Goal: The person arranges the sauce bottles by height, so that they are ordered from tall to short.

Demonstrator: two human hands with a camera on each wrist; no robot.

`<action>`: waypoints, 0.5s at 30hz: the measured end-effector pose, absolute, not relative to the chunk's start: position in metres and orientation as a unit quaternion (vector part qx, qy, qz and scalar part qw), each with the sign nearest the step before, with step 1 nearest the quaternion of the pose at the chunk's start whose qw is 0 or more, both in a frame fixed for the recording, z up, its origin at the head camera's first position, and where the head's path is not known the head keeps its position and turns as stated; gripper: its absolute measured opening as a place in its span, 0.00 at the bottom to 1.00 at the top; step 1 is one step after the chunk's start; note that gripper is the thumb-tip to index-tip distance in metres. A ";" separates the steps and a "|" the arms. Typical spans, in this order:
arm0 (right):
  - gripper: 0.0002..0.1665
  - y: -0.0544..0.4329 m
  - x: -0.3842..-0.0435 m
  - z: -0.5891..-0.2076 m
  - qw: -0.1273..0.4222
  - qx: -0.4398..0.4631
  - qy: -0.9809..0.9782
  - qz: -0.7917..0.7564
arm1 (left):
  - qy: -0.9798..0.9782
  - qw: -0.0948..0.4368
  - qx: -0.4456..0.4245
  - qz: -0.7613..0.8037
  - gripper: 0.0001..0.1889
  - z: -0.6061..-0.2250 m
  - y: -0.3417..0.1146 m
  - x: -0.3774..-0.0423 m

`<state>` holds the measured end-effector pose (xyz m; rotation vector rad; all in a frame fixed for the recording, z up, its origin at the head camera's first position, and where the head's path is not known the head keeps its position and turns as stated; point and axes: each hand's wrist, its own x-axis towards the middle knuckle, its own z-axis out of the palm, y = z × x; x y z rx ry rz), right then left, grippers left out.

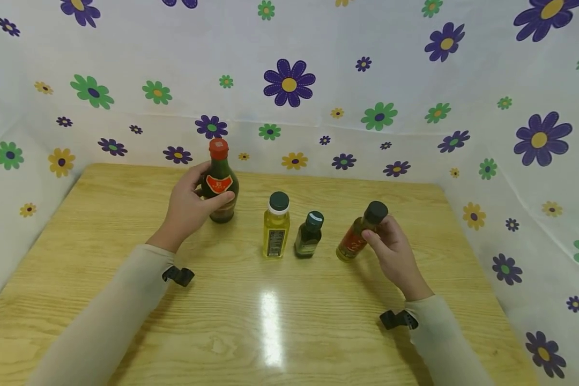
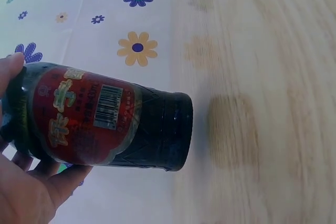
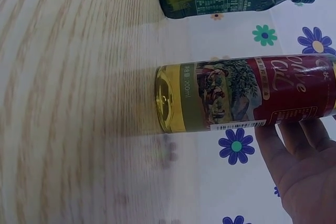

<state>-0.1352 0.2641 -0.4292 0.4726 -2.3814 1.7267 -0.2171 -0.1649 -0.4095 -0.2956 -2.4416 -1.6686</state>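
Note:
My left hand (image 1: 185,201) grips a dark sauce bottle (image 1: 223,206) with a red cap, thumb across its front. In the left wrist view the sauce bottle (image 2: 163,124) shows a red back label and barcode; a narrow gap seems to separate its base from the table. On the right, my right hand (image 1: 395,252) holds an olive oil bottle (image 1: 352,241) with a red label and dark cap, leaning to the right. The right wrist view shows this olive oil bottle (image 3: 226,95) from the side; whether its base touches the table I cannot tell.
Between the hands stand a yellow oil bottle (image 1: 276,230) with a green cap and a small dark green bottle (image 1: 309,238), both upright. The wooden table (image 1: 222,332) meets a white flowered cloth (image 1: 328,43) at the back and sides.

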 end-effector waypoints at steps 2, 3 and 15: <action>0.17 0.264 -0.135 -0.430 0.080 0.159 -0.795 0.579 | -0.813 0.079 -0.097 -0.568 0.38 -0.409 -0.164 -0.219; 0.17 0.265 -0.135 -0.430 0.080 0.159 -0.794 0.581 | -0.811 0.077 -0.096 -0.573 0.38 -0.410 -0.164 -0.220; 0.16 0.264 -0.133 -0.432 0.078 0.158 -0.791 0.586 | -0.798 0.051 -0.088 -0.593 0.39 -0.415 -0.166 -0.232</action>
